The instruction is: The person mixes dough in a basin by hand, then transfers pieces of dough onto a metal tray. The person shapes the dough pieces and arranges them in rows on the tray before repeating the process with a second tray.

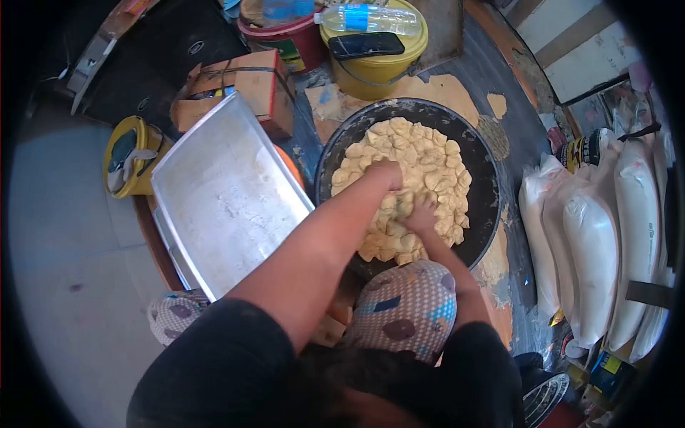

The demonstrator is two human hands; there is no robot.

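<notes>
A wide black basin (488, 207) holds a large mass of pale dough (442, 157), its surface lumpy and deeply dimpled. My left hand (385, 175) presses into the upper middle of the dough with its fingers curled down; the fingertips are sunk in or hidden. Lower and to the right, my right hand (422, 214) rests on the dough with its fingers spread apart. Both forearms reach in over the basin's near side.
Left of the basin lies a metal tray (228, 192), close to a cardboard box (253, 85). A yellow bucket (371, 78) behind the basin bears a black phone (366, 46) and a plastic bottle (371, 19). Filled white sacks (592, 228) stand at the right.
</notes>
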